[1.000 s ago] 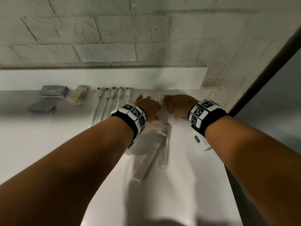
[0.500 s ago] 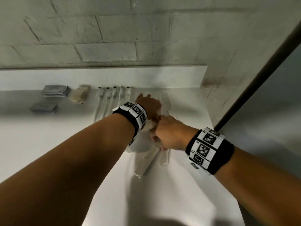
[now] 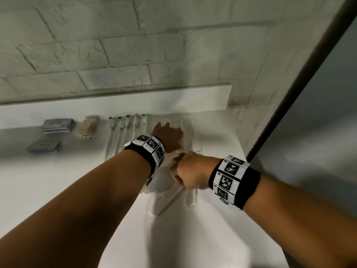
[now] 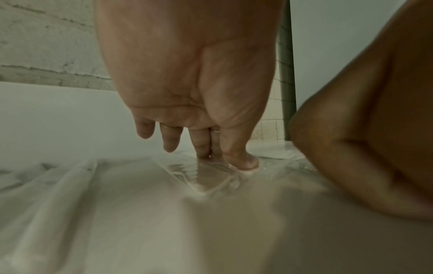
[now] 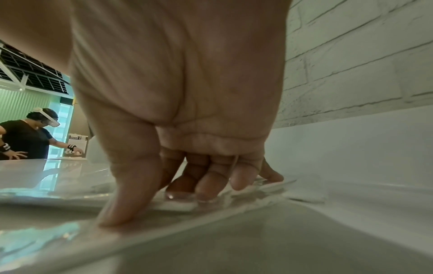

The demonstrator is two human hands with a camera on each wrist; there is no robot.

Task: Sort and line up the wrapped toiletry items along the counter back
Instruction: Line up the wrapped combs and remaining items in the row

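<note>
A: Biggest first?

B: White counter [image 3: 48,190], running left to right under a painted brick wall [image 3: 116,45], with a low white upstand [image 3: 116,101] at the back edge.

A: Along that back edge?

B: Sorted already, by the look. Grey packets [image 3: 58,124] stacked far left, one more grey packet [image 3: 43,147] nearer the front, a cream packet [image 3: 87,127] beside the stack. Then a row of wrapped toothbrushes [image 3: 125,130], side by side, long axes pointing front to back.

A: Hands?

B: Left hand [image 3: 168,136] just right of that row, flat and released, straight fingers [image 4: 203,146] pressing a crinkled wrapper [image 4: 211,179] to the counter. Right hand [image 3: 190,173] nearer the front, beside the left wrist, clenched onto a clear sleeve [image 5: 178,204], thumb on top, fingers curled in.

A: Sleeve of what?

B: Hard to say. Two loose long packs poking out from under that fist: a wrapped comb [image 3: 171,198], skewed toward front-left, and a second long pack [image 3: 190,199], nearly straight front to back. No telling which is in the pinch.

A: Next move, then?

B: Probably sliding one up toward the wall, into the space right of the left hand. Right hand nearer, already on top. For the comb, a turn needed too: long axis off from the row's, so swing the near end rightward until parallel.
</note>
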